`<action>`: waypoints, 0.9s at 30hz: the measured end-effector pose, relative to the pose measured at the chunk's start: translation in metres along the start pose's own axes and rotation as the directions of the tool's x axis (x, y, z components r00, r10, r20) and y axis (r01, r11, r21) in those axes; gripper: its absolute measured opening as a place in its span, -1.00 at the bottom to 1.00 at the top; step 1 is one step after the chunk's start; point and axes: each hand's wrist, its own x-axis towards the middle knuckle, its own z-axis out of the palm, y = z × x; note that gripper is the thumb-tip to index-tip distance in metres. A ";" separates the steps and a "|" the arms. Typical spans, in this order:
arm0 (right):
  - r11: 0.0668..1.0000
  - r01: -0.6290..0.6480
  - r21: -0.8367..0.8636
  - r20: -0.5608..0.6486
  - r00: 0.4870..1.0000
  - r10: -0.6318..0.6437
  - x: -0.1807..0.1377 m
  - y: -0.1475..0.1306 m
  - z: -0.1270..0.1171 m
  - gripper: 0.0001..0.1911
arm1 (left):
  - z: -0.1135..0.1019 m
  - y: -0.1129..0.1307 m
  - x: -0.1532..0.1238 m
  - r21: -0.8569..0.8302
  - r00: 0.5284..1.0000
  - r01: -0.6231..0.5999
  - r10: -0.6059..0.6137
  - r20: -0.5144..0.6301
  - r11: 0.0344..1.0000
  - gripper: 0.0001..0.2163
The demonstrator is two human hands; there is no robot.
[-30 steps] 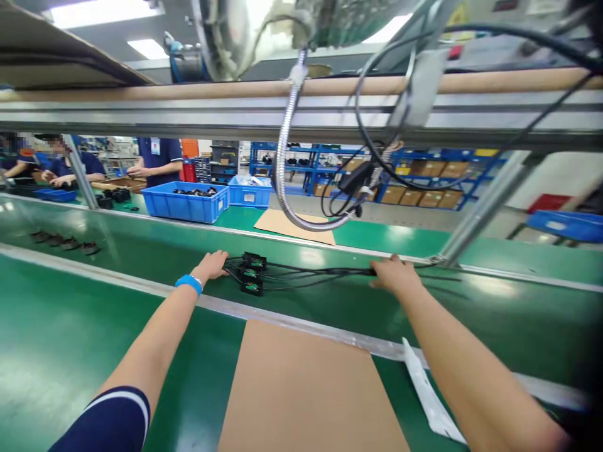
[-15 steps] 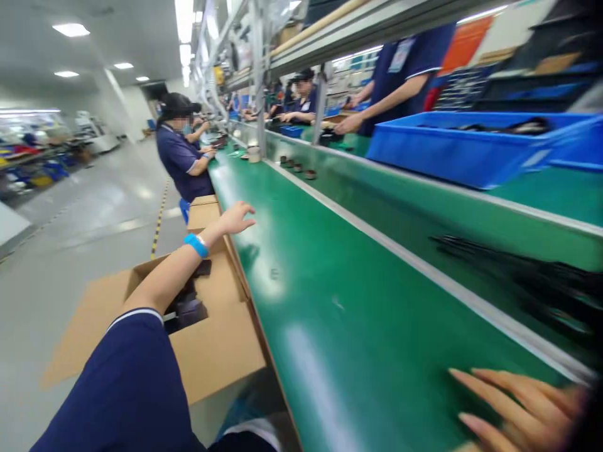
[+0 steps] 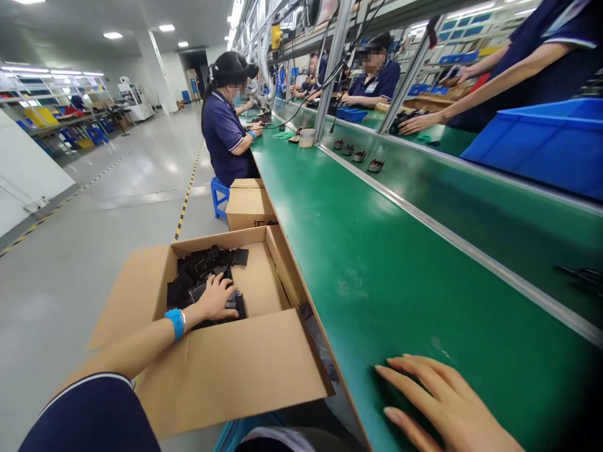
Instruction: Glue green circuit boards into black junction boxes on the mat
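Note:
My left hand (image 3: pixel 217 298), with a blue band on the wrist, reaches down into an open cardboard box (image 3: pixel 226 370) on the floor beside the bench. Its fingers curl over one of several black parts (image 3: pixel 202 270) piled in the box's far left corner. My right hand (image 3: pixel 447 408) lies flat, fingers stretched out, on the green bench top (image 3: pixel 377 251) at the bottom right and holds nothing.
A smaller closed carton (image 3: pixel 249 204) and a blue stool (image 3: pixel 219 194) stand beyond the box. A seated co-worker (image 3: pixel 226 132) works further along the bench. The conveyor belt (image 3: pixel 471 201) carries small parts (image 3: pixel 358 156). A blue bin (image 3: pixel 541 147) sits across it, where other people work.
My view swung left from the belt to the floor box. My left hand left the cabled black units and dropped into the box. My right hand let go of the cables and rests flat.

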 end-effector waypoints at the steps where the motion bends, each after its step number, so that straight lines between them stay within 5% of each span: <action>1: 0.999 0.034 0.038 0.020 0.999 -0.034 0.019 -0.015 -0.003 -0.67 | 0.003 0.006 0.004 -0.012 1.000 -0.004 0.004 -0.013 1.000 -0.61; 4: 0.990 0.018 0.141 0.179 0.983 -0.044 0.082 -0.063 -0.006 -0.75 | 0.008 0.023 0.020 -0.060 0.999 -0.041 0.039 -0.025 0.997 -0.66; 7: 0.985 -0.094 0.148 0.465 0.885 0.014 0.150 -0.098 0.010 -0.76 | 0.006 0.034 0.036 -0.114 0.997 -0.076 0.073 -0.025 0.991 -0.67; 13: 0.924 -0.381 0.042 0.624 0.732 0.274 0.247 -0.103 0.093 -0.65 | -0.008 0.013 0.043 -0.257 0.990 -0.121 0.134 0.036 0.959 -0.68; 16: 0.883 -0.467 0.044 0.676 0.665 0.318 0.256 -0.103 0.132 -0.65 | -0.010 -0.005 0.040 -0.339 0.988 -0.113 0.141 0.060 0.934 -0.69; 20: 0.847 -0.521 0.108 0.661 0.674 0.330 0.249 -0.103 0.161 -0.67 | -0.009 -0.019 0.039 -0.419 0.993 -0.079 0.110 0.051 0.905 -0.71; 27: 0.669 -0.697 0.259 0.508 0.687 0.519 0.251 -0.073 0.147 -0.65 | -0.018 -0.014 0.038 -0.395 0.986 -0.026 -0.042 -0.163 0.918 -0.70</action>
